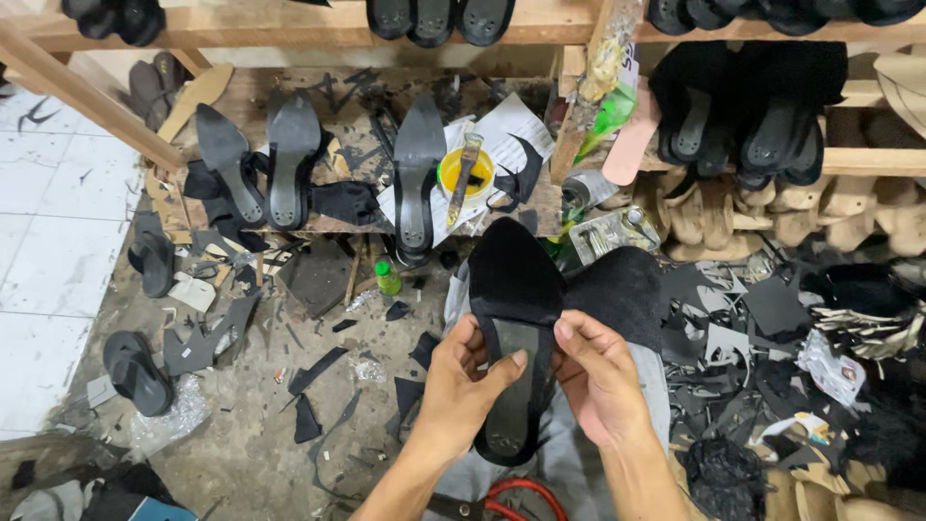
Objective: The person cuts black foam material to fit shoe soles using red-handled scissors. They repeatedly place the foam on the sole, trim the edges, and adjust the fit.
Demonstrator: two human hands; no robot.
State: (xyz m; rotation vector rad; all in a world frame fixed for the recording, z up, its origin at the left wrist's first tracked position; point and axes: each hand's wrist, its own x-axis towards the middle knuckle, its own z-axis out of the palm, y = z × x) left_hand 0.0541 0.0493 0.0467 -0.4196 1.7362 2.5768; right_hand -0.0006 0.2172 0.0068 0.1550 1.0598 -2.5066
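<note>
Both hands grip a black shoe point(514, 333) over the lap: left hand point(461, 386) clasps its sole edge, right hand point(596, 378) presses the upper down. Looks like fitting upper to sole; next calls for firm, even pressing along the edge.

A black shoe point(515, 328) is held sole-up by the left hand point(461, 378) and right hand point(596, 374) above the scrap-strewn floor point(251, 453); more soles point(292, 159) are ranged on a shelf point(318, 230).
</note>
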